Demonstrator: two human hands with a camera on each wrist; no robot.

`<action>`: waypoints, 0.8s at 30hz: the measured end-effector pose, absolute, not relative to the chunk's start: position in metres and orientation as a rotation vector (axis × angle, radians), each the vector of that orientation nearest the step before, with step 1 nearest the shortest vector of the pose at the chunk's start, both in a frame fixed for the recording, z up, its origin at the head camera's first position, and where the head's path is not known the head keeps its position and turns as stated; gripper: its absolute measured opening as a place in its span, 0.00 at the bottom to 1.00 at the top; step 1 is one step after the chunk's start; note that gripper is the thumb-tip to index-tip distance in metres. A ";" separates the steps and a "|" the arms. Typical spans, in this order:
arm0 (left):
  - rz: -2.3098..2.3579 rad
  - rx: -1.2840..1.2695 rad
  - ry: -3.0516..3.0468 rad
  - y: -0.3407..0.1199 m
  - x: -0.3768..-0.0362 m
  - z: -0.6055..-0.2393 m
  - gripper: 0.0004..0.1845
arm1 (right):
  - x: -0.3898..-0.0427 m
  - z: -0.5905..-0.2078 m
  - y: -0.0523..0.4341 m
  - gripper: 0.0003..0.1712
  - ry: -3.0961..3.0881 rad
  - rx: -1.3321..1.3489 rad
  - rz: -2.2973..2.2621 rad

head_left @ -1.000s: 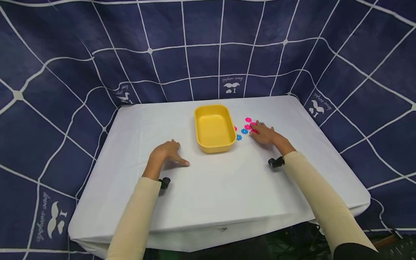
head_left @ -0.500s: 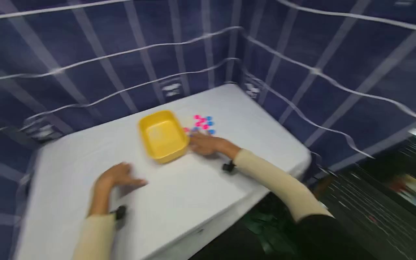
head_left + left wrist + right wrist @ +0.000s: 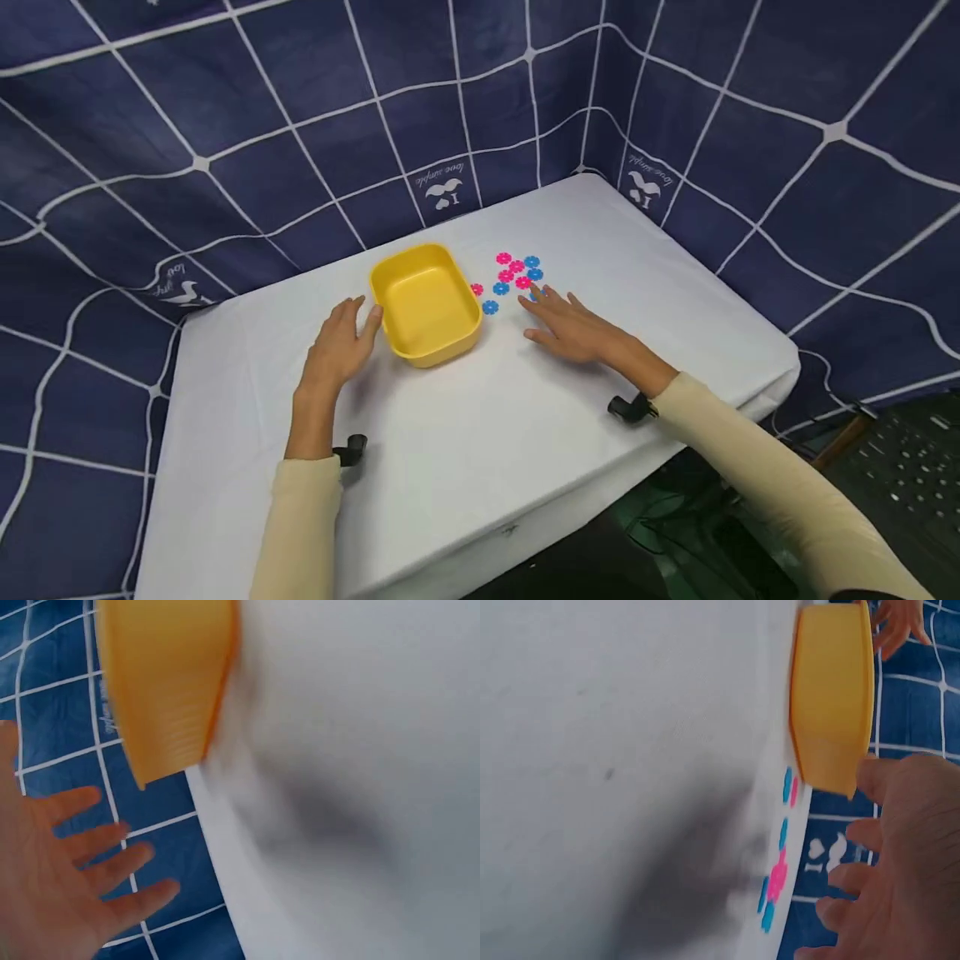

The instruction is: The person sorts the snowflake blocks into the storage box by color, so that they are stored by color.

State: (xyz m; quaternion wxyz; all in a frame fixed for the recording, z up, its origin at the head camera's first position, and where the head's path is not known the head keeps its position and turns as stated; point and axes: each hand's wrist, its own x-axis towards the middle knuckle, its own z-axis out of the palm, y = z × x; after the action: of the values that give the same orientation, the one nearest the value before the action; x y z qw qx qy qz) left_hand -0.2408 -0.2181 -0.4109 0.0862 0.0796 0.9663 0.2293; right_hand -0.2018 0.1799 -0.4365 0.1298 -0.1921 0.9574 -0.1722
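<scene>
Left hand (image 3: 339,343): flat, fingers straight and relaxed, holding nothing. Fingertips sit at the left wall of the yellow tray (image 3: 426,304); from the head view they look to be touching the rim, but the left wrist view is blurred and I cannot confirm contact.

Right hand (image 3: 573,328): also released, fingers spread, palm down over the white table (image 3: 480,450), grasping nothing.

The pink and blue flower discs (image 3: 516,275) lie in a loose cluster on the cloth just beyond my right fingertips, up and slightly left of them, between those fingertips and the tray's right wall. The nearest blue disc is at the tip of one finger; contact unclear. No discs inside the tray.

Tray's long axis runs away from me, roughly front to back, tilted a little. Discs are all on its right side, so the right hand is clearly the nearer one; the left is separated from them by the tray itself.
</scene>
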 end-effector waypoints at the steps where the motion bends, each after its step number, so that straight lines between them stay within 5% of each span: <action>1: 0.648 0.243 2.932 -0.211 -0.243 -0.415 0.49 | -0.202 -0.440 0.181 0.41 2.799 -0.562 -0.496; 24: 0.316 0.277 3.146 -0.221 -0.231 -0.433 0.50 | -0.236 -0.438 0.164 0.48 3.004 -0.501 -0.339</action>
State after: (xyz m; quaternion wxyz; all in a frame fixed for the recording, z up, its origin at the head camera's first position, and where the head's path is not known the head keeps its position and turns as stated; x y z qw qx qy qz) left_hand -0.2312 -0.2213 -0.4333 -0.0164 0.0872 0.9911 0.0997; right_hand -0.2359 0.1641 -0.4385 0.0387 -0.1634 0.9796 -0.1106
